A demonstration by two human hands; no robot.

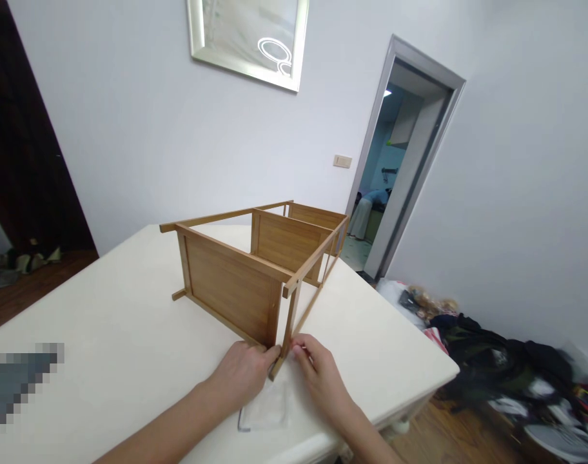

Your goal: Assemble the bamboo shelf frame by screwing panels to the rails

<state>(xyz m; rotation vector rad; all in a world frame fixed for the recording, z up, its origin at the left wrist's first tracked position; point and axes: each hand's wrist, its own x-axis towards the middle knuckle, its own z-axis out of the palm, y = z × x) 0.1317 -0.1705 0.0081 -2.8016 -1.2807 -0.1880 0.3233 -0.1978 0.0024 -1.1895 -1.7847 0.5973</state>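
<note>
A wooden shelf rack (231,280) lies on its side on the white table (105,341), its several panels standing upright between long rails. At the near bottom corner, my left hand (245,370) is closed on the frame, thumb against the leg's end. On the other side of that leg, my right hand (319,368) has its fingertips pinched together close to the joint. Whatever the right fingers hold is too small or hidden to make out. Just below the hands lies a clear plastic bag (269,409), with a dark hex key (240,422) at its left edge.
A dark pixelated object (18,383) is at the table's left side. Heaped clothes and bags (501,361) lie on the floor to the right. Beyond the open doorway (376,174), a person (364,212) bends over. Shoes (33,259) rest on the floor at left.
</note>
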